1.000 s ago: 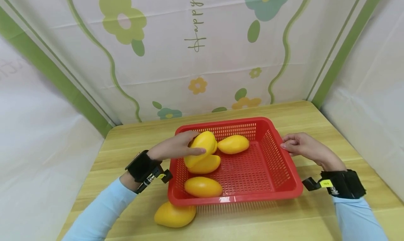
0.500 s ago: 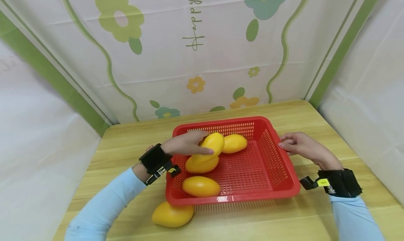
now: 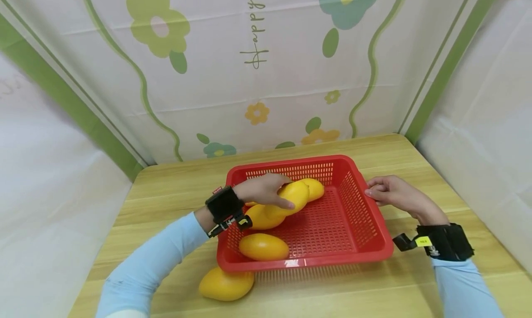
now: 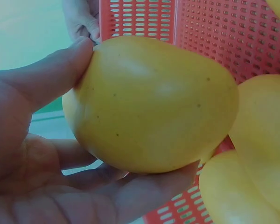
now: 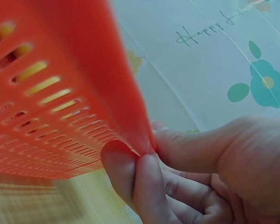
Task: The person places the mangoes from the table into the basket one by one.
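Observation:
In the head view, my left hand (image 3: 263,189) is over the red basket (image 3: 328,225) and grips a yellow mango (image 3: 296,195) from above. The left wrist view shows that mango (image 4: 154,102) between the thumb on one side and the fingers below. Beneath and beside it in the basket lie other mangoes: one under the held fruit (image 3: 263,217), one at the front left (image 3: 263,247), one by the back wall (image 3: 317,188). My right hand (image 3: 396,195) pinches the basket's right rim between thumb and fingers; the right wrist view shows this rim (image 5: 130,112) close up.
Another mango (image 3: 226,285) lies on the wooden table (image 3: 166,207), partly hidden by the basket's front left corner. A white cloth wall with printed flowers (image 3: 257,112) stands behind the table, with plain white sheets at both sides.
My left hand has moved to the right with the mango, from the basket's left side toward its middle. The right hand keeps its hold on the rim, and the basket stays put.

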A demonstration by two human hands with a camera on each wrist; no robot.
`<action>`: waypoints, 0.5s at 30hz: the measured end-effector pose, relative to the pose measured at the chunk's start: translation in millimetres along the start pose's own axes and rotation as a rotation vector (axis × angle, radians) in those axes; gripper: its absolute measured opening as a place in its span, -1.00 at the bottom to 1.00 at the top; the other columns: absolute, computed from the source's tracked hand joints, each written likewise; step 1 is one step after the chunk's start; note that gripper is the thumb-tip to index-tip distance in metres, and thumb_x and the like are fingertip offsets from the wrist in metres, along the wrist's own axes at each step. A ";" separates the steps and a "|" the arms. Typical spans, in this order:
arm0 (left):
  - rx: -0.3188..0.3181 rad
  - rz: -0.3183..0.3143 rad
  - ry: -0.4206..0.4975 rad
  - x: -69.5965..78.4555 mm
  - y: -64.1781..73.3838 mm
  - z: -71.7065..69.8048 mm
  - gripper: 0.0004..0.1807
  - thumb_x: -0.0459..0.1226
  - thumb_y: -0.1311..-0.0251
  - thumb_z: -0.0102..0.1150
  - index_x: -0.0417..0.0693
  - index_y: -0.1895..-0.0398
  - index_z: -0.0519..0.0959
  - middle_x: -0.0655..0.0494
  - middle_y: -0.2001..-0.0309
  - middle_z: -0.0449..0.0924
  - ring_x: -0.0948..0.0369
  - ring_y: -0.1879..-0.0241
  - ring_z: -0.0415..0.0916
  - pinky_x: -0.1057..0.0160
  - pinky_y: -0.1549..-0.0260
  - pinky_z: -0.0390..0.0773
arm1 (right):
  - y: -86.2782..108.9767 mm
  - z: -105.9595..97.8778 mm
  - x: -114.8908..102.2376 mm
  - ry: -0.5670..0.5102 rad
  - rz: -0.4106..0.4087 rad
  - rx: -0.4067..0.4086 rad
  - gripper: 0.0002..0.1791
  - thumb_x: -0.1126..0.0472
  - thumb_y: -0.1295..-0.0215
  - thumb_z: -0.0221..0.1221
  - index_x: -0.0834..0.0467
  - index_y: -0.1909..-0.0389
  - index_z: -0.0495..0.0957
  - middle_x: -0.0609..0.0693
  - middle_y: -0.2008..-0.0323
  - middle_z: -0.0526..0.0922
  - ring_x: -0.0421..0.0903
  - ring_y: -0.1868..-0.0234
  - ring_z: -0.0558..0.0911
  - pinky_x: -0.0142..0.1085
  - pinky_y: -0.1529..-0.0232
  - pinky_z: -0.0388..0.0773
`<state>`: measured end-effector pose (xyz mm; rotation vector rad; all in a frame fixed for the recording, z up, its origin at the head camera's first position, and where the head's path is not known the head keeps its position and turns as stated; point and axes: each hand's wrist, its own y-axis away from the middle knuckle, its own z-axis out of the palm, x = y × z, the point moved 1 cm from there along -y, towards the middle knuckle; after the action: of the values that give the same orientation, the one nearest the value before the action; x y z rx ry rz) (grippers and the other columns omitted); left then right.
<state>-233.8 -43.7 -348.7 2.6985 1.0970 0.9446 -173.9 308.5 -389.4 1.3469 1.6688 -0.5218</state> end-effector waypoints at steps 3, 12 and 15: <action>-0.012 0.003 -0.015 4.8 -5.1 1.4 -0.31 0.01 -0.25 0.32 -0.11 -0.36 0.40 0.04 -0.06 0.55 0.14 0.05 0.45 0.21 0.04 0.45 | -0.2 0.6 1.1 -0.008 0.006 0.000 -0.59 0.20 -0.50 0.08 0.48 -0.12 0.40 0.15 0.23 0.76 -0.16 0.23 0.73 -0.22 0.11 0.68; -0.016 0.015 -0.097 16.9 -22.0 8.3 -0.26 0.00 -0.15 0.40 -0.13 -0.33 0.44 0.02 -0.18 0.57 0.17 -0.08 0.49 0.24 -0.08 0.48 | -0.7 0.3 2.3 -0.020 -0.010 -0.011 -0.60 0.21 -0.50 0.07 0.49 -0.11 0.40 0.17 0.23 0.76 -0.16 0.23 0.74 -0.26 0.13 0.68; -0.008 0.014 -0.125 20.7 -27.6 11.1 -0.27 0.00 -0.12 0.43 -0.13 -0.31 0.47 0.05 -0.12 0.60 0.19 0.02 0.48 0.28 0.00 0.47 | -0.2 -0.7 2.0 -0.020 -0.012 -0.014 -0.61 0.20 -0.50 0.07 0.48 -0.09 0.40 0.15 0.24 0.76 -0.14 0.23 0.74 -0.26 0.13 0.68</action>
<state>-232.8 -8.0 -355.1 2.7203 1.0493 0.7684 -174.3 310.0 -390.7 1.3180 1.6629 -0.5276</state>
